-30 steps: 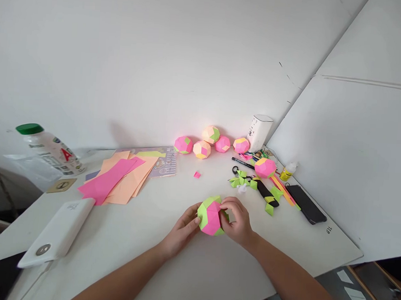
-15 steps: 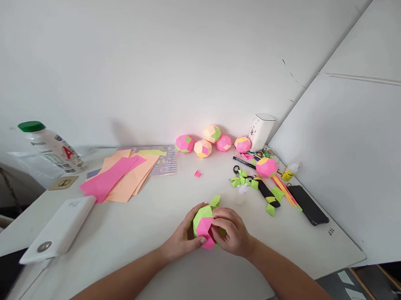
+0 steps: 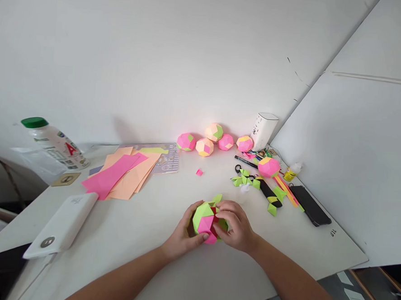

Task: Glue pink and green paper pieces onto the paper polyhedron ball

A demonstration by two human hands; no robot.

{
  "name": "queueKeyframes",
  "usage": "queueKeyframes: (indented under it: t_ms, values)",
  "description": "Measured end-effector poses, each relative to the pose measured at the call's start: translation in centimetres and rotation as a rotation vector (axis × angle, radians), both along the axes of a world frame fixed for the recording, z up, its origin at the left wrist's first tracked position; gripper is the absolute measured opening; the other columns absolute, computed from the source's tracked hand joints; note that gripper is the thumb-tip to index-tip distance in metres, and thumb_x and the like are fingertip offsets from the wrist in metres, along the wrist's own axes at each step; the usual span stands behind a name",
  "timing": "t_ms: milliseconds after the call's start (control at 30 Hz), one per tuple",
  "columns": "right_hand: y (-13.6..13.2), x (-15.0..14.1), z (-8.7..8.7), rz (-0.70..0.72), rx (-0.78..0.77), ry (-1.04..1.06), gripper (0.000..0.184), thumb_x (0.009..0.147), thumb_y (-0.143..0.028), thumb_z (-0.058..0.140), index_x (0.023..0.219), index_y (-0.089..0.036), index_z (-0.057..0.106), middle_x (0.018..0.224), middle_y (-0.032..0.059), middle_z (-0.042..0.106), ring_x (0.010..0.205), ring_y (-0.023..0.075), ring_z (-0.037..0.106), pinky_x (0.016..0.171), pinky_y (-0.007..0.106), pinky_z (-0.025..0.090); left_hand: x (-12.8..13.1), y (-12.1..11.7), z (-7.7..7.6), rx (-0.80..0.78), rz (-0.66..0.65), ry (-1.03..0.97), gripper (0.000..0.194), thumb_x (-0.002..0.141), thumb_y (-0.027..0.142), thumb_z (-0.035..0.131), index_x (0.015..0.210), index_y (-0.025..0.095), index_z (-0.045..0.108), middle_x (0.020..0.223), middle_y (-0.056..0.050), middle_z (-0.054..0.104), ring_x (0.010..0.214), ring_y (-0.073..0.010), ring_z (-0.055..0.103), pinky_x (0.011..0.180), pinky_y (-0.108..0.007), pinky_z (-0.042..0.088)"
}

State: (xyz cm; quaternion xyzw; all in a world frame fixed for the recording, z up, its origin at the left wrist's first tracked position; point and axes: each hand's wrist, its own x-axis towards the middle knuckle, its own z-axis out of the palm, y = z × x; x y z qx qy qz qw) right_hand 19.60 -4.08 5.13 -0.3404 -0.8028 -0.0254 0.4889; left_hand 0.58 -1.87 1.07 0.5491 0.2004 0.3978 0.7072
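A green and pink folded paper ball [image 3: 203,218] is held low over the desk, with a gap in its right side showing a red inside. My left hand [image 3: 186,233] is closed around its left side, thumb pressed on the pink face in front. At the gap, the bent fingers of my right hand [image 3: 235,225] grip the ball's right edge; the fingertips are partly hidden. A green flap sticks up at the top of the ball. Beyond my right hand lie several small green folded paper pieces [image 3: 245,181], next to black scissors [image 3: 238,169].
Several finished paper balls [image 3: 204,147] rest by the wall. Pink and peach paper sheets [image 3: 127,177], a white power bank [image 3: 63,225] and a green-capped bottle [image 3: 56,145] are at left. At right are a glue bottle [image 3: 291,172] and a black phone [image 3: 310,205].
My right fingers have shifted slightly outward from the ball's face, and more of the red inside shows at the gap. My left hand keeps its hold. The view has shifted a little.
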Motion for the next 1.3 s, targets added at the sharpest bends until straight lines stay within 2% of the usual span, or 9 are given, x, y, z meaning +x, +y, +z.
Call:
queueKeyframes:
  t_ms: [300,500,667,833,933,1033,1100,1200,1300]
  values:
    - [0.4,0.1,0.2,-0.074,-0.139,-0.019,0.022,0.075,-0.013,0.061,0.072,-0.024,0.042,0.065,0.0,0.05,0.07,0.0201,0.052,0.062,0.034,0.049,0.0,0.1,0.1,-0.04,0.018,0.042,0.072,0.081,0.034,0.072,0.138,0.029,0.029,0.132,-0.013,0.05,0.118,-0.0291,0.05,0.098,-0.043,0.045]
    - [0.6,0.6,0.5,-0.059,-0.08,-0.054,0.02,0.082,-0.02,0.062,0.069,-0.024,0.047,0.06,-0.0014,0.05,0.067,0.0183,0.051,0.063,0.033,0.047,-0.2,0.2,0.4,-0.053,0.014,0.126,0.078,0.082,0.043,0.069,0.143,0.027,0.022,0.134,-0.014,0.047,0.117,-0.0294,0.05,0.096,-0.042,0.046]
    - [0.8,1.3,0.9,-0.008,-0.034,-0.142,0.009,0.082,-0.016,0.062,0.079,-0.022,0.056,0.069,0.0024,0.06,0.076,0.0199,0.056,0.068,0.034,0.05,-0.5,0.4,-0.1,0.241,0.046,0.223,0.083,0.078,0.057,0.066,0.144,0.029,0.024,0.146,-0.013,0.029,0.119,-0.031,0.046,0.097,-0.043,0.043]
    - [1.1,1.8,1.2,0.062,-0.072,-0.144,0.01,0.082,-0.012,0.061,0.086,-0.021,0.06,0.073,0.0045,0.064,0.08,0.0207,0.058,0.071,0.035,0.051,-0.7,0.3,0.0,0.403,0.075,0.335,0.06,0.087,0.057,0.051,0.136,0.025,0.04,0.113,-0.011,0.049,0.107,-0.0289,0.049,0.093,-0.044,0.042]
    - [1.0,2.2,1.6,0.119,-0.169,-0.028,0.018,0.081,-0.008,0.056,0.093,-0.021,0.06,0.073,0.0035,0.062,0.078,0.0199,0.057,0.07,0.035,0.052,-0.6,-0.2,0.5,0.388,0.092,0.412,0.045,0.088,0.053,0.052,0.12,0.022,0.049,0.104,-0.008,0.049,0.098,-0.0258,0.05,0.088,-0.041,0.044]
    - [0.8,2.7,2.0,0.156,-0.383,0.083,0.015,0.083,-0.014,0.055,0.095,-0.022,0.061,0.076,0.0034,0.06,0.079,0.0198,0.057,0.074,0.038,0.052,-0.3,-0.6,1.2,0.355,0.098,0.469,0.035,0.087,0.053,0.052,0.098,0.019,0.05,0.101,-0.007,0.047,0.094,-0.0236,0.048,0.082,-0.038,0.045]
    - [0.6,3.0,2.3,0.185,-0.551,0.07,0.005,0.084,-0.023,0.06,0.086,-0.021,0.064,0.08,0.0047,0.06,0.086,0.0213,0.057,0.08,0.04,0.051,-0.2,-0.9,1.7,0.347,0.107,0.49,0.034,0.086,0.053,0.053,0.088,0.019,0.049,0.1,-0.007,0.045,0.093,-0.0231,0.047,0.081,-0.036,0.044]
    - [0.4,3.3,2.5,0.231,-0.741,0.007,0.018,0.082,-0.034,0.065,0.071,-0.02,0.065,0.092,0.0076,0.061,0.101,0.0243,0.056,0.089,0.043,0.048,-0.1,-1.2,2.3,0.288,0.129,0.465,0.031,0.087,0.049,0.055,0.079,0.019,0.049,0.097,-0.006,0.045,0.092,-0.022,0.047,0.079,-0.033,0.044]
    - [0.3,3.4,2.6,0.252,-0.832,-0.006,0.021,0.081,-0.037,0.068,0.068,-0.02,0.067,0.108,0.0094,0.061,0.112,0.0262,0.054,0.094,0.045,0.047,-0.1,-1.3,2.7,0.197,0.126,0.364,0.028,0.089,0.044,0.055,0.076,0.019,0.053,0.094,-0.005,0.046,0.092,-0.0204,0.047,0.077,-0.031,0.043]
